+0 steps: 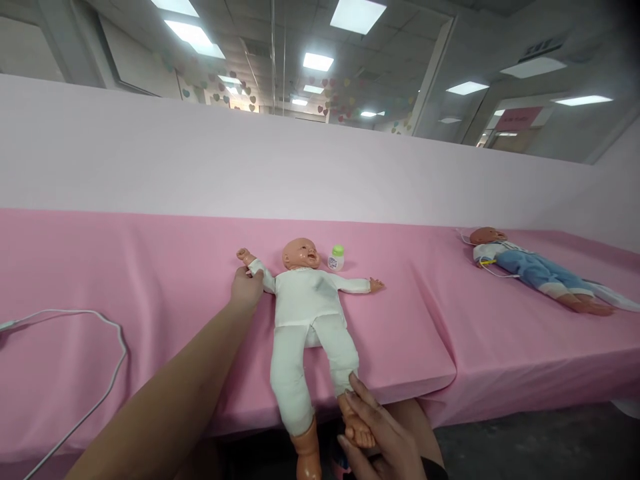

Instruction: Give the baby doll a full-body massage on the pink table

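A baby doll (307,297) with a white cloth body lies on its back on the pink-covered table, arms spread and lower legs hanging past the front edge. Its head is turned to the right. My left hand (247,288) is closed around the doll's forearm on the left, just below the small plastic hand. At the front, my right hand (387,433) holds the doll's foot (357,427) on the right, thumb under it and fingers along the ankle. The other foot (306,453) hangs free.
Beside the doll's head stands a small bottle (337,259) with a green cap. A second doll (535,270) in blue trousers lies farther right, with thin tubing about it. A white cable (120,333) curves over the pink cover (190,267) at left. Behind is a white wall (200,160) with glass above.
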The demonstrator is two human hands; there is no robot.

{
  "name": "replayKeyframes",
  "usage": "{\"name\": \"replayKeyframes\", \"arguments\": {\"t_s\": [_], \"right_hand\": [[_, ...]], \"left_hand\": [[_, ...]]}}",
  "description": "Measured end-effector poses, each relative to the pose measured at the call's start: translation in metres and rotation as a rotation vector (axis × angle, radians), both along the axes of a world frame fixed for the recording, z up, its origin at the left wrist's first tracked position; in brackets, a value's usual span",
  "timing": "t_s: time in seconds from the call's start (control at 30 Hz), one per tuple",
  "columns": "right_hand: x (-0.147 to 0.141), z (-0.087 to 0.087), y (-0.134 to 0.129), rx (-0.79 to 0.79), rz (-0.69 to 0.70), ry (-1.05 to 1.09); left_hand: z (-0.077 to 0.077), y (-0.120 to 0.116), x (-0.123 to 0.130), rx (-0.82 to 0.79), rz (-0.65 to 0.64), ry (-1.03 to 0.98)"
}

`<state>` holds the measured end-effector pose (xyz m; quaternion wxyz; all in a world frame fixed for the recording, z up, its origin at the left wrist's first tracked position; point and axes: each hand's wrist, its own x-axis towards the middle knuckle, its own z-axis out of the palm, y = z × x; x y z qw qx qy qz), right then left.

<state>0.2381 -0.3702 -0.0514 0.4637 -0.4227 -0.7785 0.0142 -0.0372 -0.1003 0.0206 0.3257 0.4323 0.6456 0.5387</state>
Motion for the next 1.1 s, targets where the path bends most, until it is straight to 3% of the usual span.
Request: {"name": "replayKeyframes", "arguments": {"t_s": [0.1,0.23,0.43,0.73,0.9,1.1], "right_hand": [[0.001,0.004,-0.001,-0.017,0.009,0.001],[0.005,0.025,0.001,-0.015,-0.020,-0.015],[-0.002,0.051,0.017,-0.063,-0.113,0.143],[-0.026,0.077,0.070,-0.092,-0.069,0.276],[-0.030,0.082,0.102,-0.097,-0.136,0.268],[-0.033,0.077,0.126,-0.162,-0.128,0.281]], "left_hand": [[0.000,0.000,0.000,-0.012,-0.002,0.033],[0.003,-0.007,0.004,0.065,-0.061,0.207],[0.014,-0.028,0.022,0.294,-0.274,0.512],[0.013,-0.037,0.034,0.484,-0.592,1.005],[0.014,-0.035,0.035,0.481,-0.634,1.090],[0.013,-0.036,0.033,0.497,-0.627,1.032]]}}
